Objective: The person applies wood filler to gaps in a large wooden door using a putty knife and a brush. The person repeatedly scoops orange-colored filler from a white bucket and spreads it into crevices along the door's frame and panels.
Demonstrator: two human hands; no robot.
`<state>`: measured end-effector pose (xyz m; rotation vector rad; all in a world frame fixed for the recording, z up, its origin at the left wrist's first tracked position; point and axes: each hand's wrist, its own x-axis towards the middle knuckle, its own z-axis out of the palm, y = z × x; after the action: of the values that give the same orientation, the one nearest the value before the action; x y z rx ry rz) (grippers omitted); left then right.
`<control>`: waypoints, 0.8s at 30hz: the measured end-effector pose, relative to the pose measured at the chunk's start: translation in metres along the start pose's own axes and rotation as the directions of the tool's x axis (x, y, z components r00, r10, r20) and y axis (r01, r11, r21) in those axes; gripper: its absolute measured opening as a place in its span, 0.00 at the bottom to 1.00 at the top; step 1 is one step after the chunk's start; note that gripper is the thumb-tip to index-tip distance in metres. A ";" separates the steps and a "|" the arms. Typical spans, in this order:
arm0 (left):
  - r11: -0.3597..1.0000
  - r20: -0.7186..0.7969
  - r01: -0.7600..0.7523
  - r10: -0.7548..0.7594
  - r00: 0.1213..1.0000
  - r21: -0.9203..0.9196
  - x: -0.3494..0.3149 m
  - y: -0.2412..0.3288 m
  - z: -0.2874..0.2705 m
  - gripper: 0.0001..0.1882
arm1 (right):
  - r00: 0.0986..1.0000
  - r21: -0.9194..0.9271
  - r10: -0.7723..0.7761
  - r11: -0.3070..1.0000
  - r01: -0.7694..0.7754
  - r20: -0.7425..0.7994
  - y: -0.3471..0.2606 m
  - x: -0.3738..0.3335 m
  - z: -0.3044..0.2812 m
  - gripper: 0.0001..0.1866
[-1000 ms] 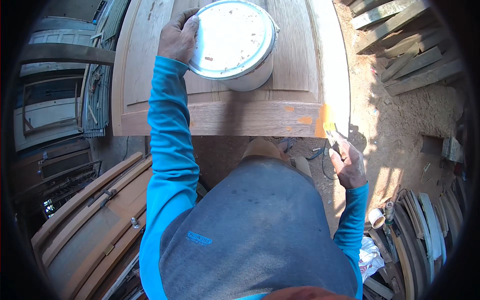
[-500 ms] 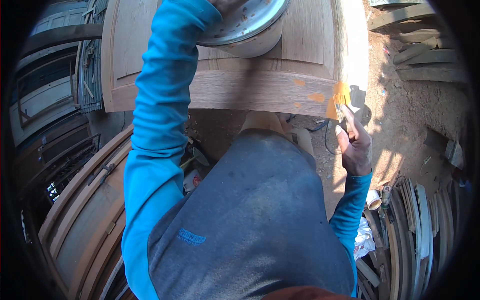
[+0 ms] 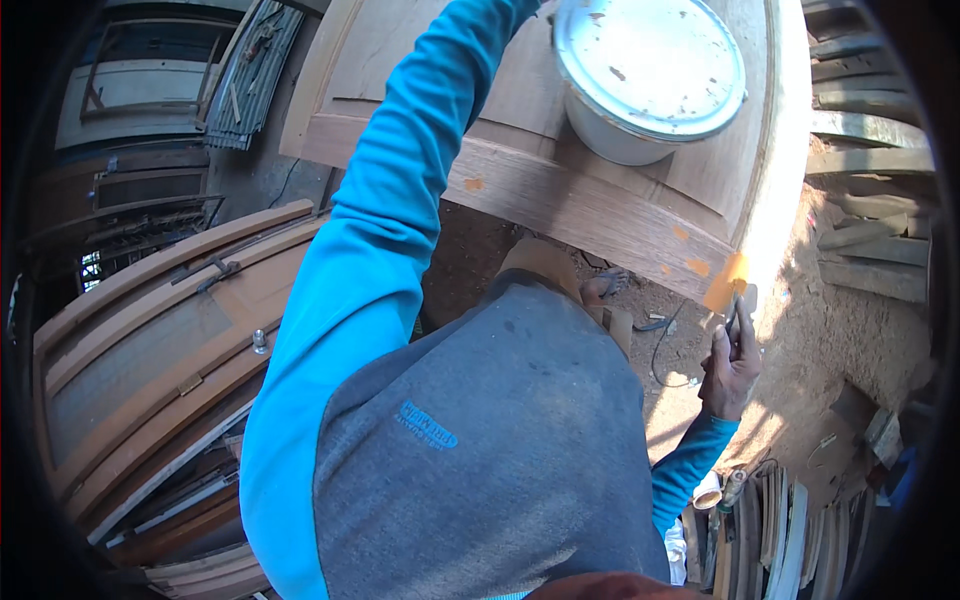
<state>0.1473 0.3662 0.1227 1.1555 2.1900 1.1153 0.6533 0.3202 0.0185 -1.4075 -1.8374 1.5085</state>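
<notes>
My right hand (image 3: 729, 374) is closed around a putty knife (image 3: 733, 318) with a dark handle. Its blade touches orange filler (image 3: 735, 270) smeared on the near right corner of a wooden panel door (image 3: 580, 205). Smaller orange patches dot the door's near rail. A white bucket (image 3: 612, 138) stands on the door, topped by a pale round lid (image 3: 655, 62) with brown specks. My left arm (image 3: 410, 160) reaches up past the bucket's left side. Just a sliver of my left hand (image 3: 545, 9) shows at the upper edge, its fingers hidden.
Another framed door (image 3: 150, 375) with a metal knob lies at the left. Curved timber strips (image 3: 790, 540) stand at the lower right, near a small white cup (image 3: 707, 491). More planks (image 3: 870, 245) are stacked at the right. A dark cable (image 3: 655, 365) runs over the dirt ground.
My view has turned, so the door and bucket appear tilted and farther right. My left hand has moved up to the frame's edge. My right hand stays at the door's corner.
</notes>
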 end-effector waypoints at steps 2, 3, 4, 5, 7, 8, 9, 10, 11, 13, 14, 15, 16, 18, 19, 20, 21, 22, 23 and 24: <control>0.970 0.244 0.219 -0.189 0.951 -0.103 -0.004 -0.023 0.005 0.38 | 0.999 0.012 0.028 1.000 -0.027 -0.035 -0.002 -0.009 0.009 0.29; 0.970 0.274 0.232 -0.206 0.940 -0.070 -0.001 -0.038 0.013 0.37 | 0.999 0.025 0.032 0.999 -0.031 -0.044 0.001 -0.012 0.016 0.29; 0.970 0.320 0.239 -0.214 0.923 -0.038 0.007 -0.052 0.025 0.36 | 0.997 0.013 0.036 0.999 -0.035 -0.067 0.001 -0.017 0.026 0.29; 0.985 0.277 0.174 -0.163 0.947 -0.016 0.010 -0.069 0.025 0.40 | 0.996 0.007 0.038 0.999 -0.037 -0.075 -0.001 -0.021 0.038 0.28; 0.992 0.115 -0.117 0.122 0.986 -0.049 -0.005 -0.060 0.022 0.30 | 0.983 0.018 0.052 0.999 -0.049 -0.177 -0.007 -0.031 0.072 0.29; 0.985 0.144 -0.079 0.101 0.984 -0.152 -0.004 -0.055 0.024 0.29 | 0.976 0.048 0.072 0.997 -0.064 -0.208 -0.017 -0.035 0.094 0.29; 0.980 0.155 -0.052 0.083 0.984 -0.190 -0.006 -0.055 0.019 0.28 | 0.971 0.072 0.092 0.994 -0.077 -0.219 -0.031 -0.042 0.115 0.30; 0.970 0.213 0.023 0.030 0.977 -0.242 -0.010 -0.049 0.015 0.27 | 0.967 0.092 0.086 0.994 -0.066 -0.239 -0.037 -0.050 0.134 0.30; 0.965 0.204 0.035 0.019 0.979 -0.259 -0.012 -0.052 0.007 0.27 | 0.963 0.118 0.078 0.992 -0.049 -0.257 -0.040 -0.055 0.152 0.30; 0.952 0.208 0.030 0.036 0.977 -0.304 -0.010 -0.048 0.004 0.28 | 0.958 0.178 0.065 0.984 -0.014 -0.280 -0.051 -0.069 0.182 0.30; 0.935 0.211 0.013 0.066 0.975 -0.354 -0.011 -0.043 -0.001 0.26 | 0.950 0.158 0.083 0.987 -0.037 -0.300 -0.059 -0.078 0.195 0.30; 0.918 0.174 -0.067 0.145 0.974 -0.392 -0.010 -0.043 0.000 0.23 | 0.941 0.133 0.096 0.990 -0.055 -0.325 -0.064 -0.085 0.205 0.29; 0.892 0.134 -0.140 0.217 0.967 -0.430 -0.006 -0.047 0.002 0.21 | 0.938 0.149 0.132 0.985 -0.087 -0.321 -0.070 -0.092 0.215 0.29; 0.848 0.109 -0.215 0.302 0.947 -0.484 0.005 -0.049 0.008 0.23 | 0.936 0.113 0.130 0.989 -0.098 -0.327 -0.065 -0.099 0.223 0.29; 0.837 0.144 -0.221 0.332 0.932 -0.501 0.011 -0.042 0.008 0.28 | 0.930 0.100 0.144 0.988 -0.116 -0.338 -0.069 -0.104 0.230 0.29; 0.830 0.070 -0.294 0.368 0.927 -0.475 0.009 -0.033 0.006 0.24 | 0.926 0.104 0.141 0.988 -0.111 -0.350 -0.066 -0.109 0.239 0.30; 0.815 0.083 -0.314 0.402 0.912 -0.487 0.004 -0.026 0.002 0.24 | 0.917 0.106 0.136 0.989 -0.104 -0.375 -0.066 -0.115 0.243 0.30; 0.799 0.095 -0.335 0.435 0.896 -0.500 -0.003 -0.020 -0.003 0.25 | 0.907 0.107 0.130 0.990 -0.095 -0.400 -0.070 -0.120 0.245 0.30; 0.779 0.116 -0.362 0.480 0.869 -0.511 -0.011 -0.011 -0.011 0.25 | 0.891 0.118 0.126 0.990 -0.082 -0.436 -0.072 -0.125 0.252 0.30; 0.834 0.222 -0.276 0.419 0.881 -0.478 -0.024 -0.004 -0.029 0.24 | 0.892 0.166 0.155 0.982 -0.092 -0.424 -0.073 -0.128 0.253 0.31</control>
<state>0.1395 0.3313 0.1369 1.4423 1.4139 1.3659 0.4773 0.0862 0.0309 -1.6569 -1.3644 1.2207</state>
